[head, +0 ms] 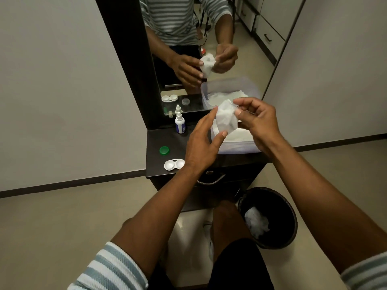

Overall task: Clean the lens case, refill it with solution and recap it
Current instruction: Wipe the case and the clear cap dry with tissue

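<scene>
Listing by size, largest first.

Counter (159, 143): dark, smooth, hard top of a narrow dressing unit with a mirror behind; carries all the items below.

Tissue tub (236, 148): translucent plastic box at the counter's right, filled with soft white sheets.

Tissue (226, 120): white, crumpled, very light and limp. The right hand (257, 122) has its grip closed on it by pinching an upper edge between thumb and fingers; the left hand (201, 147) has its grip released, fingers spread, fingertips touching the tissue's lower side.

Solution bottle (180, 123): small white dropper bottle with blue label, upright near the mirror, nozzle uncapped. Probably light and squeezable; best held round the body.

Lens case (174, 164): white twin-well plastic shell, lying open at the counter's front left edge, apart from both hands. Likely light, rigid, slick when wet; judged best steadied by the bridge or outer rims while wiping each well.

Green cap (164, 150): round, ridged, lying just behind the case. A second cap is not clearly seen.
</scene>
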